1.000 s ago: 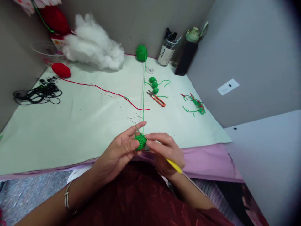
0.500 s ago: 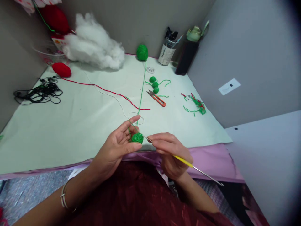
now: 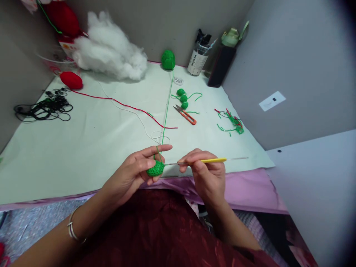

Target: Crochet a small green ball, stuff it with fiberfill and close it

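My left hand (image 3: 136, 167) pinches a small green crocheted piece (image 3: 155, 169) between thumb and fingers, index finger stretched out. Green yarn (image 3: 166, 118) loops over that finger and runs back to a green yarn ball (image 3: 168, 60) at the rear. In my right hand (image 3: 207, 174) is a crochet hook (image 3: 214, 160) with a yellow grip, held nearly level. Its tip meets a loop of yarn at the right edge of the crocheted piece. Beyond my hands lie orange thread snips (image 3: 185, 115) and several small green crocheted balls (image 3: 183, 98).
White stuffing (image 3: 111, 50) is heaped at the back left, near a red yarn ball (image 3: 71, 80) and tangled black cord (image 3: 46, 107). A dark bottle (image 3: 222, 65) and a pen cup (image 3: 197, 61) stand at the back right. Yarn scraps (image 3: 233, 122) lie on the right.
The crocheted piece has shifted slightly left and turned in my left hand. My right hand has rotated, bringing the hook from a downward slant to nearly level, and its tip has drawn outward.
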The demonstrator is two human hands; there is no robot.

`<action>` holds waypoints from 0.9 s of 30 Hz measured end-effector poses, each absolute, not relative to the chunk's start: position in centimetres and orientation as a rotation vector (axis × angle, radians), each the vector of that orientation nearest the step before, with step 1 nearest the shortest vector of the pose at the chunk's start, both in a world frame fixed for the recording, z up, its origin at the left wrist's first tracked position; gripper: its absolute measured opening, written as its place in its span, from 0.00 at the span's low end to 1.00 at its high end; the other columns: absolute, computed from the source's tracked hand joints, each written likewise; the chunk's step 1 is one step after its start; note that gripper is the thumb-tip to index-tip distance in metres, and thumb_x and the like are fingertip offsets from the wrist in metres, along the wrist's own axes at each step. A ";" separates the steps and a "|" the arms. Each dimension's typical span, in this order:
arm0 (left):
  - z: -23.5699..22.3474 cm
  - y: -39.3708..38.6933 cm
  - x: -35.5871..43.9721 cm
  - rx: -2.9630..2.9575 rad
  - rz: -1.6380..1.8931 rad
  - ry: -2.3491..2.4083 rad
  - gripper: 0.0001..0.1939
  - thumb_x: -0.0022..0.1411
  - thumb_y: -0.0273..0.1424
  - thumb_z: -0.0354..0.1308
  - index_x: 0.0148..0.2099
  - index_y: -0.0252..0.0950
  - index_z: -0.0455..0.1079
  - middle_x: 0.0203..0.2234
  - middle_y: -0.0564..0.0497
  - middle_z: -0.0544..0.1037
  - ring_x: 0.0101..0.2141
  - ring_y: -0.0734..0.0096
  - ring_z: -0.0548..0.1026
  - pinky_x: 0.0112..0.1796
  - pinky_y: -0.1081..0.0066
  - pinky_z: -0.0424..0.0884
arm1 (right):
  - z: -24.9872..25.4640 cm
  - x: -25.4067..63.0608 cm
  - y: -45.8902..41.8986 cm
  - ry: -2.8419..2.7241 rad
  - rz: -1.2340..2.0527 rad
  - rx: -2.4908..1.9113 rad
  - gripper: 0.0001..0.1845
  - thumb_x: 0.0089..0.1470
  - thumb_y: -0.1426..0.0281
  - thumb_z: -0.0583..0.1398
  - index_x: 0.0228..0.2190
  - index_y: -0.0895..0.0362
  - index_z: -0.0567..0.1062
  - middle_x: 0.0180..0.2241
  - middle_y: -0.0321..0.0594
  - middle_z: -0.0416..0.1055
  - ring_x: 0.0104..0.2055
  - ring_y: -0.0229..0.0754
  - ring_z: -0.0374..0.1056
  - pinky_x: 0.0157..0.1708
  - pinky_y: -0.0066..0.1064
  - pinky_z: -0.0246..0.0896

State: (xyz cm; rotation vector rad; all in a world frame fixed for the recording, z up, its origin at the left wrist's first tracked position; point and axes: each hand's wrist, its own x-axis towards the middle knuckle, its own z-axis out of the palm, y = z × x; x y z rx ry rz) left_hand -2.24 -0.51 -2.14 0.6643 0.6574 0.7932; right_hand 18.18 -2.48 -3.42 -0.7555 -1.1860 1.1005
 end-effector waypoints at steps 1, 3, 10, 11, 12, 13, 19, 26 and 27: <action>-2.2 -0.5 -2.3 0.668 0.778 0.649 0.21 0.62 0.36 0.68 0.57 0.42 0.81 0.36 0.53 0.71 0.26 0.80 0.67 0.26 0.76 0.67 | -3.4 18.2 -2.3 -1.163 1.145 -0.739 0.06 0.64 0.66 0.66 0.38 0.51 0.85 0.32 0.37 0.82 0.29 0.37 0.77 0.33 0.30 0.74; -2.2 -0.7 -2.5 0.696 0.774 0.649 0.21 0.63 0.34 0.69 0.58 0.45 0.81 0.38 0.53 0.74 0.31 0.77 0.74 0.34 0.75 0.72 | -3.2 18.3 -2.2 -1.132 1.209 -0.709 0.06 0.64 0.66 0.66 0.37 0.51 0.85 0.30 0.36 0.81 0.29 0.36 0.76 0.32 0.28 0.74; -2.2 -1.1 -2.3 0.929 0.826 0.718 0.29 0.62 0.29 0.72 0.63 0.55 0.75 0.48 0.53 0.80 0.50 0.67 0.78 0.55 0.68 0.71 | -3.2 17.8 -2.9 -1.365 1.003 -0.792 0.09 0.67 0.68 0.63 0.44 0.48 0.85 0.39 0.39 0.82 0.40 0.41 0.77 0.41 0.35 0.75; -2.3 -1.0 -2.2 0.958 0.839 0.745 0.29 0.62 0.30 0.73 0.63 0.55 0.75 0.46 0.54 0.80 0.49 0.67 0.78 0.56 0.67 0.70 | -3.1 17.6 -3.0 -1.434 0.916 -0.812 0.10 0.67 0.69 0.63 0.45 0.47 0.84 0.41 0.39 0.82 0.43 0.42 0.77 0.44 0.37 0.75; -2.3 -1.0 -2.1 0.986 0.853 0.774 0.30 0.61 0.30 0.73 0.63 0.55 0.75 0.45 0.54 0.80 0.49 0.67 0.78 0.58 0.66 0.69 | -3.1 17.5 -3.1 -1.490 0.845 -0.822 0.11 0.67 0.70 0.63 0.46 0.47 0.84 0.43 0.40 0.82 0.46 0.43 0.77 0.46 0.38 0.74; -2.2 -1.1 -2.1 1.015 0.867 0.802 0.31 0.60 0.30 0.74 0.63 0.54 0.75 0.44 0.54 0.80 0.50 0.66 0.77 0.59 0.64 0.67 | -3.1 17.4 -3.1 -1.527 0.799 -0.818 0.12 0.67 0.71 0.63 0.47 0.46 0.84 0.44 0.40 0.83 0.48 0.44 0.77 0.48 0.39 0.74; -1.9 -1.1 -2.2 1.140 0.912 0.935 0.31 0.56 0.32 0.76 0.61 0.51 0.77 0.40 0.55 0.78 0.49 0.63 0.76 0.64 0.58 0.60 | -3.6 16.8 -2.9 -1.395 0.865 -0.740 0.11 0.68 0.70 0.61 0.45 0.48 0.84 0.43 0.38 0.84 0.42 0.41 0.77 0.41 0.36 0.75; -1.6 -0.9 -2.1 1.068 0.901 0.932 0.31 0.56 0.31 0.76 0.61 0.48 0.77 0.37 0.55 0.76 0.45 0.66 0.77 0.59 0.61 0.67 | -3.8 16.9 -2.3 -1.155 1.199 -0.654 0.09 0.70 0.66 0.60 0.42 0.50 0.82 0.41 0.37 0.84 0.35 0.36 0.78 0.36 0.31 0.75; -1.6 -0.9 -2.1 1.073 0.899 0.935 0.31 0.56 0.31 0.75 0.62 0.47 0.76 0.37 0.55 0.77 0.45 0.66 0.77 0.59 0.61 0.67 | -3.7 17.1 -2.3 -1.178 1.197 -0.646 0.09 0.70 0.66 0.59 0.42 0.50 0.81 0.41 0.37 0.84 0.35 0.36 0.78 0.36 0.31 0.75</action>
